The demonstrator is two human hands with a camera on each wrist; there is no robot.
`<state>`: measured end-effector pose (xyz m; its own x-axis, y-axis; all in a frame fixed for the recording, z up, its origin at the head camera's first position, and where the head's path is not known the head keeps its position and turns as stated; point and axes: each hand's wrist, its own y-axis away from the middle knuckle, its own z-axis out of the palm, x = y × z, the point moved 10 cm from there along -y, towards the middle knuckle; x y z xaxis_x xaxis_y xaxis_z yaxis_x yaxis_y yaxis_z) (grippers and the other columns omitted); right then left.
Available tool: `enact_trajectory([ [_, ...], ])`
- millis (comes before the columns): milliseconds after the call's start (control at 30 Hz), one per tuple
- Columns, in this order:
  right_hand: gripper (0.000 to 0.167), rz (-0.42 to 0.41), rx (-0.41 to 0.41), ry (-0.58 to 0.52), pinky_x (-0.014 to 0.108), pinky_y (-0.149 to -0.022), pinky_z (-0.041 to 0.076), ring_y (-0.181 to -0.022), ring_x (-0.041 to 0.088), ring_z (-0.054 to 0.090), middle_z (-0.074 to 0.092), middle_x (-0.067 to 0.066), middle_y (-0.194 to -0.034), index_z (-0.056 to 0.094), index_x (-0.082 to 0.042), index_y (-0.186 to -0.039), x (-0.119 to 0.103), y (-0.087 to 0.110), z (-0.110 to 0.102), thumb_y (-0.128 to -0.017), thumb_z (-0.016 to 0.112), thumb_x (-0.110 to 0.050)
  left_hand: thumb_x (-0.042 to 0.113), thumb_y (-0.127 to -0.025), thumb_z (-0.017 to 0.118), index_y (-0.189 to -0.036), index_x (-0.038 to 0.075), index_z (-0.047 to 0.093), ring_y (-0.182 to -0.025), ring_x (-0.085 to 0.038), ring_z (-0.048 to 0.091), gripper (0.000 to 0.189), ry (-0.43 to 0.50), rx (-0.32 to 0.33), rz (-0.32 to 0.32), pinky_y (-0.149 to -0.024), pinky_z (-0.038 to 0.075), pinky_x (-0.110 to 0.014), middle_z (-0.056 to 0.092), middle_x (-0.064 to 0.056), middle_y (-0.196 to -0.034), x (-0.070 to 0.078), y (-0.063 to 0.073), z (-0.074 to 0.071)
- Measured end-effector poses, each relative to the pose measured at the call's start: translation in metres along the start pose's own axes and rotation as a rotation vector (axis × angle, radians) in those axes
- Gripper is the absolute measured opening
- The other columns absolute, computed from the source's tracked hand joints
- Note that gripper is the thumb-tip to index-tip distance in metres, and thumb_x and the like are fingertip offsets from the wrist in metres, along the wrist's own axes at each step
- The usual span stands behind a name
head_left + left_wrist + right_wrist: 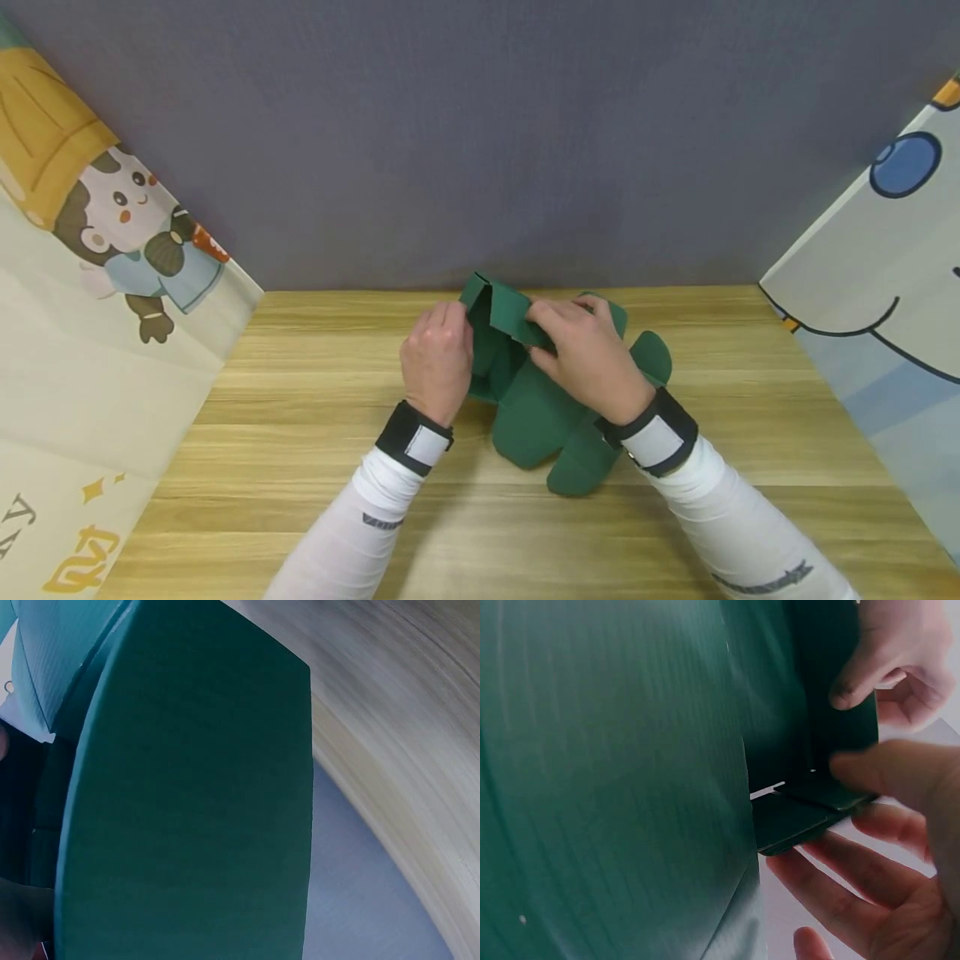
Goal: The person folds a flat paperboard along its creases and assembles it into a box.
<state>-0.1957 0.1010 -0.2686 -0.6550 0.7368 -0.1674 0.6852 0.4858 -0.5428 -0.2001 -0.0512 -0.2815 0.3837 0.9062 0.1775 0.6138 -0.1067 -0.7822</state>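
Observation:
A partly folded green cardboard box [528,417] lies on the table near its back edge, several flaps spread toward the right and front. My left hand [437,354] grips its left wall; in the right wrist view the thumb of that hand [911,656] presses the inner face. With thumb and fingers on either side, my right hand [592,354] pinches a folded flap [513,312] at the top back. The same hand [885,877] shows under and over that flap in the right wrist view. A green panel [187,787] fills most of the left wrist view, hiding the left fingers.
The wood-grain table [315,467] extends to both sides and in front of the box. A grey partition [480,150] rises right behind it. Printed cartoon panels flank the table at left [90,350] and right [862,275].

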Motion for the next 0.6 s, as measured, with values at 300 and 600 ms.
enact_trajectory([
  [300, 0.032, 0.016, 0.011, 0.023, 0.060, -0.094, 0.044, -0.103, 0.030, 0.073, 0.075, 0.012, -0.121, 0.077, -0.010, -0.113, 0.007, -0.002, 0.001, -0.091, 0.086, -0.031, -0.004, -0.092, 0.075, -0.095, 0.000, 0.068, -0.072, -0.029, 0.070, 0.008, -0.003, -0.008, 0.024, -0.056, 0.060, -0.040, 0.072, -0.013, -0.088, 0.006, 0.000, 0.001],
  [600, 0.048, 0.065, 0.066, 0.081, 0.057, -0.086, 0.048, -0.086, 0.029, 0.071, 0.074, 0.010, -0.100, 0.067, -0.006, -0.118, 0.017, -0.012, 0.000, -0.084, 0.094, -0.027, -0.003, -0.091, 0.074, -0.096, 0.001, 0.068, -0.078, -0.030, 0.071, 0.008, -0.017, -0.002, 0.057, -0.059, 0.061, -0.043, 0.072, -0.012, -0.091, 0.016, 0.002, 0.002],
])
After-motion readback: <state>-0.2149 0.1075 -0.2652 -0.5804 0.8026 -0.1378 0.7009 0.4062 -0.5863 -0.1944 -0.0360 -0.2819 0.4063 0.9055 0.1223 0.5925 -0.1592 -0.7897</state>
